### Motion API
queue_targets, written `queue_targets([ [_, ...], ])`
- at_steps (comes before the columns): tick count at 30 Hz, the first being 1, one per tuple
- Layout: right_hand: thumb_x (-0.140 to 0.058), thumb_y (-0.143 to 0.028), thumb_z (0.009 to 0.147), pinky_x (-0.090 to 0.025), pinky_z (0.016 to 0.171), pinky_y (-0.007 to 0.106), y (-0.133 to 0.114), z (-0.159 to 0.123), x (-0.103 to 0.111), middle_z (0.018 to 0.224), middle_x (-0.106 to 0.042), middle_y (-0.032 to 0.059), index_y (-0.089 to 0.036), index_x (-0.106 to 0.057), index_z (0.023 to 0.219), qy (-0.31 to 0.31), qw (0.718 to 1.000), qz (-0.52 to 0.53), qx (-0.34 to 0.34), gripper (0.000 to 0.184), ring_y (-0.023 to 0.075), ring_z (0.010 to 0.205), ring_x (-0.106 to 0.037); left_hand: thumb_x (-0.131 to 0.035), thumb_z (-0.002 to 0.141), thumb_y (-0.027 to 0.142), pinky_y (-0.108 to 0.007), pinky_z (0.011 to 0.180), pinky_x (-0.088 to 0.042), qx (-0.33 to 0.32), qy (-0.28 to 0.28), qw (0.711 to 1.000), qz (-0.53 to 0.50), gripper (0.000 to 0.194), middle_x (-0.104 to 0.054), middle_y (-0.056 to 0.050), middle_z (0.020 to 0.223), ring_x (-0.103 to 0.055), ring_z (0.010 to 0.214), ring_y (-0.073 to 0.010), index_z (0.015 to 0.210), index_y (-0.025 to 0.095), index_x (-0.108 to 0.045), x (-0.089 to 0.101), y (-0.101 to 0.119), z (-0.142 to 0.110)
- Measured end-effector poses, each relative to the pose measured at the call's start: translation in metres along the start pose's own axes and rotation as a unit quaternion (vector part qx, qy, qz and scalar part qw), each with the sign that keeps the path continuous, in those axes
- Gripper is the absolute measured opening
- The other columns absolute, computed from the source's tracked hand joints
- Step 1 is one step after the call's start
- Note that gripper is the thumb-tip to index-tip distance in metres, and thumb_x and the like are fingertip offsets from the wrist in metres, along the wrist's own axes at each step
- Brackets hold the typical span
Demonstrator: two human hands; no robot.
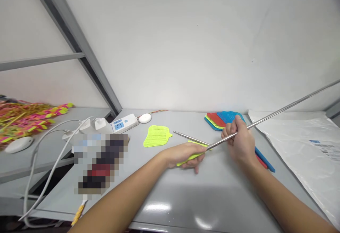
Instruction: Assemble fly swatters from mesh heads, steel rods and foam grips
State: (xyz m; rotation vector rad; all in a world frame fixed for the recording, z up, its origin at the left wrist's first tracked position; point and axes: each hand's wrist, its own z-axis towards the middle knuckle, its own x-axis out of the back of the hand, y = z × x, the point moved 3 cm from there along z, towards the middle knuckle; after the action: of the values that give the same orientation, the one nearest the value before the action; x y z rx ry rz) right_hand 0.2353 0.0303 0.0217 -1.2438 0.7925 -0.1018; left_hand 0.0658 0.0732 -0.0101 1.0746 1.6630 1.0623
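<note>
My left hand point(187, 155) is closed around the yellow-green handle of a telescopic fly swatter rod point(287, 105). Farther up the same metal tube, my right hand point(240, 139) grips it in a fist. The drawn-out rod slants up to the right and leaves the view, so its far end cannot be seen. A loose yellow-green fly swatter head point(157, 136) lies flat left of centre. Just behind my left hand rests a second metal rod point(190, 137) with a yellow-green handle, partly hidden. Blue, red and yellow-green swatter heads point(215, 119) are stacked behind my right hand. Blue and red handles point(265, 160) show beside my right forearm.
A white power strip point(123, 124) with plugs and cables stands at the left, near a white round device point(145, 118). A pixelated object point(102, 165) lies in front. White plastic packaging point(305, 137) covers the right side. Metal shelf posts point(79, 41) and a wall bound the grey table.
</note>
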Motion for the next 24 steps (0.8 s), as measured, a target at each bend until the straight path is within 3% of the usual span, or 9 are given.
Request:
queue_targets([
  [6,-0.046,-0.039,0.093,-0.02,0.043,0.027,-0.01,-0.015,-0.008,0.042,-0.024,-0.0072,-0.02,-0.033,0.051,-0.001,0.997,-0.019,0.074,0.048,0.008,0.04,-0.023,-0.049,0.087,0.055,-0.037,0.072,-0.051,-0.013,-0.022,1.0,-0.001,0.045,-0.033,0.011,0.038,-0.024,0.032,-0.005,0.06,0.02,-0.043,-0.001,0.001,-0.002],
  [10,-0.042,-0.038,0.095,-0.022,0.044,0.027,-0.015,-0.025,-0.013,0.044,-0.025,-0.0061,-0.02,-0.034,0.051,-0.01,0.992,-0.032,0.122,0.049,0.0086,0.042,-0.027,-0.043,0.087,0.063,-0.035,0.068,-0.051,-0.024,-0.017,1.0,0.001,0.052,-0.032,0.011,0.035,-0.022,0.031,-0.0055,0.057,0.02,-0.041,-0.002,-0.001,-0.001],
  [14,-0.039,-0.038,0.096,-0.021,0.044,0.027,-0.013,-0.032,-0.016,0.044,-0.026,-0.006,-0.02,-0.035,0.052,-0.022,0.992,-0.011,0.123,0.047,0.0087,0.042,-0.026,-0.037,0.085,0.069,-0.035,0.064,-0.05,-0.012,0.018,1.0,-0.006,0.054,-0.032,0.012,0.032,-0.022,0.028,-0.0061,0.063,0.021,-0.045,0.0,-0.003,-0.001],
  [19,-0.041,-0.035,0.095,-0.021,0.043,0.027,-0.002,-0.038,-0.02,0.046,-0.025,-0.0064,-0.02,-0.035,0.053,-0.035,0.992,0.019,0.117,0.045,0.0085,0.042,-0.024,-0.034,0.084,0.073,-0.033,0.057,-0.048,0.003,0.021,1.0,-0.01,0.056,-0.034,0.01,0.029,-0.027,0.026,-0.0075,0.062,0.021,-0.041,0.003,-0.006,0.001],
  [24,-0.041,-0.038,0.096,-0.028,0.049,0.027,0.022,-0.052,-0.028,0.05,-0.031,-0.0045,-0.02,-0.041,0.056,-0.137,0.988,-0.022,0.072,0.044,0.0103,0.048,-0.032,-0.034,0.086,0.069,-0.03,0.053,-0.045,0.0,0.03,1.0,-0.003,0.055,-0.033,0.01,0.028,-0.028,0.025,-0.0081,0.062,0.021,-0.043,0.001,-0.007,0.002],
])
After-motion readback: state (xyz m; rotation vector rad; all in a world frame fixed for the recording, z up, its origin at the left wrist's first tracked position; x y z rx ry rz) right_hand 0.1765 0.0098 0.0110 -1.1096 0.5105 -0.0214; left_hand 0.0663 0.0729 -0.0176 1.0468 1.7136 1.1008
